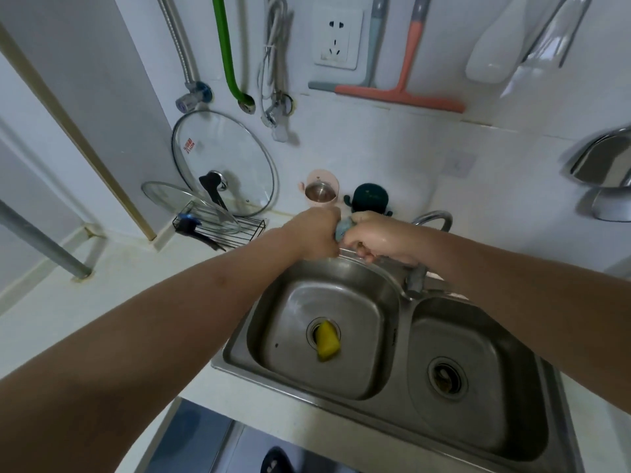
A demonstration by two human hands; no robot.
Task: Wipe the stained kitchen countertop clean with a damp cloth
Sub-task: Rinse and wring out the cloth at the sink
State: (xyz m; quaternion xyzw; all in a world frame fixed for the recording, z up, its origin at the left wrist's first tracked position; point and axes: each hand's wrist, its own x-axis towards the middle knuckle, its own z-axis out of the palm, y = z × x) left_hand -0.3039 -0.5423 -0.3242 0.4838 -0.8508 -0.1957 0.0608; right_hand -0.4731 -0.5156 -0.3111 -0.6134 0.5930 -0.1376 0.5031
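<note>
Grips: left hand (316, 235) and right hand (379, 238) both clenched on the blue cloth (344, 228).
Below grips: steel sink (403, 303), yellow sponge (327, 341).
Left of grips: glass lid (223, 158), red label unreadable.

Bare forearms, no sleeves — right hand (379, 238) glistening wet.

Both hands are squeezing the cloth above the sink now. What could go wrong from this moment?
1. The left hand and right hand grip the cloth over the back rim of the sink, so squeezed water may run onto the countertop behind.
2. The yellow sponge lies on the left basin's drain and may slow draining.
</note>
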